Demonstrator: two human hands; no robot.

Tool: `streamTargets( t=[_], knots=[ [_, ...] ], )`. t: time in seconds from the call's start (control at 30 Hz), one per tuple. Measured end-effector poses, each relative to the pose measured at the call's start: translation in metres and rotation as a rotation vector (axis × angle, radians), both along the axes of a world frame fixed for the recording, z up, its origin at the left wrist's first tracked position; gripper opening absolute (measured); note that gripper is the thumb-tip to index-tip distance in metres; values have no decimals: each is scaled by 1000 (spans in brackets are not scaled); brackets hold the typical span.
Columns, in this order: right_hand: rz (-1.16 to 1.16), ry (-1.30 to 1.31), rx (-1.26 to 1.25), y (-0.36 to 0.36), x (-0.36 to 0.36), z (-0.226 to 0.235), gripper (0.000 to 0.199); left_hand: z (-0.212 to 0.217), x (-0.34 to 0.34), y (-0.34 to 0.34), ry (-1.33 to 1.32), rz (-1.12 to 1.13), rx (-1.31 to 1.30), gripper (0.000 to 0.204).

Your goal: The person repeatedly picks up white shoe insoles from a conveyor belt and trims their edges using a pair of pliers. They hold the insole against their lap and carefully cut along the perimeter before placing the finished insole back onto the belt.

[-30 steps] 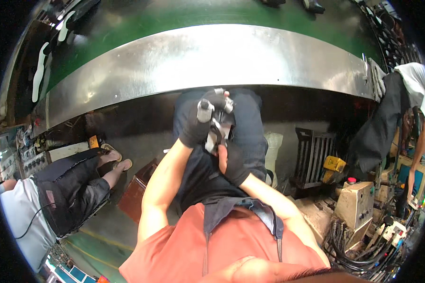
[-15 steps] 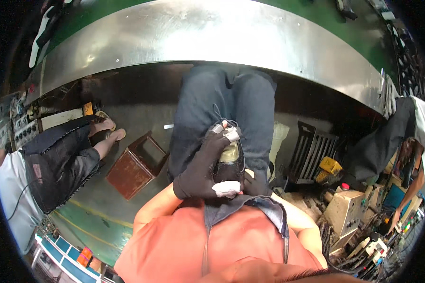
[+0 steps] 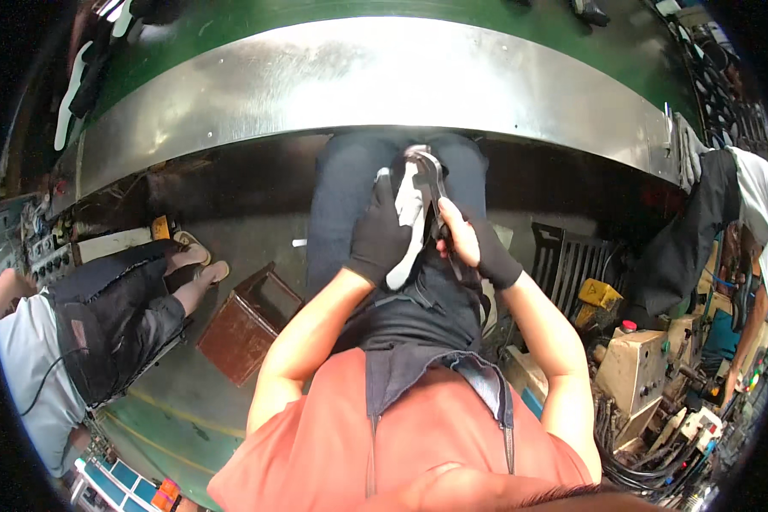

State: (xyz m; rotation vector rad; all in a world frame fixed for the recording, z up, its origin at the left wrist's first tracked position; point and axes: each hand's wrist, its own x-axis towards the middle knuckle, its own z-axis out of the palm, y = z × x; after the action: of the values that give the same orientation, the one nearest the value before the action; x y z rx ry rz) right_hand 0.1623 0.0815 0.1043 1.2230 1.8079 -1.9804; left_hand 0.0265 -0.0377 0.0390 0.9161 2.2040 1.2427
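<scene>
Gloved left hand (image 3: 382, 235) grips a white shoe piece (image 3: 408, 224) while the right hand (image 3: 468, 243) holds a metal tool (image 3: 431, 183) over the lap; a firm, steady grip looks wise.

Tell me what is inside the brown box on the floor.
The brown box stands open on the floor left of the person's knees. Its inside looks dark and bare; the bottom by the near wall is hidden by the rim.

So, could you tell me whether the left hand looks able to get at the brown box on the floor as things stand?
Probably not directly: the left hand is closed on the grey-and-white piece above the lap, while the brown box sits lower, left of the knee.
</scene>
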Motion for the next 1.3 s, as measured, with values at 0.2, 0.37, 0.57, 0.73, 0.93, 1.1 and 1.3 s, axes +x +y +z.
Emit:
streamTargets(
  t=[0.2, 0.37, 0.57, 0.73, 0.93, 1.1, 1.3],
  knots=[
    [192, 196, -51, 37, 11, 13, 39, -36, 5, -38, -541, -103, 132, 90],
    [777, 151, 523, 52, 5, 28, 38, -29, 42, -36, -196, -79, 99, 96],
    [835, 75, 1127, 38, 7, -12, 47, -28, 25, -30, -66, -89, 74, 93],
    [648, -49, 191, 49, 13, -8, 48, -31, 6, -14, -914, 19, 183, 62],
    [1110, -144, 718, 79, -10, 62, 44, -29, 14, 4, 61, -54, -18, 61],
    [809, 252, 972, 17, -27, 132, 38, -81, -9, -18, 351, -282, -34, 68],
    [498, 98, 384, 0, 56, -15, 36, -36, 59, -89, -404, -110, 249, 76]
  ],
)
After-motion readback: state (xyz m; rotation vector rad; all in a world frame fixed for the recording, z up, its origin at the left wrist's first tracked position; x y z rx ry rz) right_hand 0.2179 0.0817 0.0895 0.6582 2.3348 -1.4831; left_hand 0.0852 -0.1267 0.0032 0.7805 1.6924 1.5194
